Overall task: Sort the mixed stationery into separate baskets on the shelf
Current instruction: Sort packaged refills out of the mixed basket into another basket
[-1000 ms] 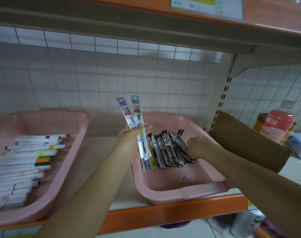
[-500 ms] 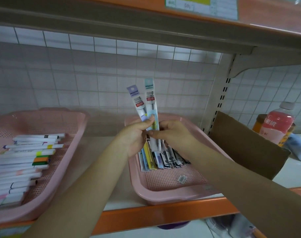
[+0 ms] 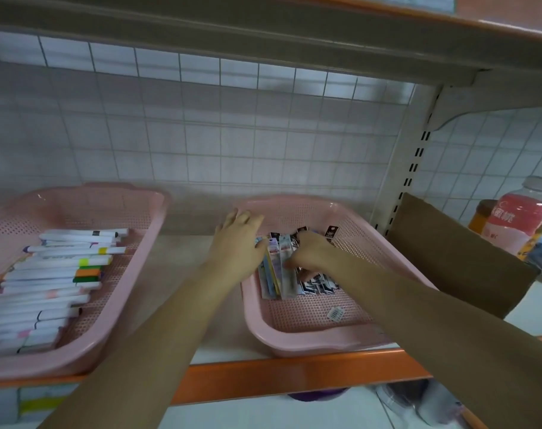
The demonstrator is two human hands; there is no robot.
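Two pink baskets stand on the shelf. The left basket (image 3: 115, 329) holds several white markers (image 3: 62, 274) with coloured caps. In the right basket (image 3: 310, 348) lie pale refill packets (image 3: 283, 280) beside dark ones (image 3: 319, 284). My left hand (image 3: 238, 239) reaches over that basket's left rim, fingers straight, its edge against the pale packets. My right hand (image 3: 310, 255) is curled down onto the packets, thumb and fingers pinching the pale ones; it hides the tops of the dark ones.
A brown cardboard sheet (image 3: 458, 258) leans to the right of the basket, past the shelf upright. A pink-labelled bottle (image 3: 517, 221) stands behind it. A loose barcode sticker (image 3: 336, 313) lies on the basket floor. The orange shelf edge (image 3: 294, 373) runs along the front.
The two pale packets held upright above the basket have come down into it with the others. My left hand has let go and spread; my right hand followed the packets down.
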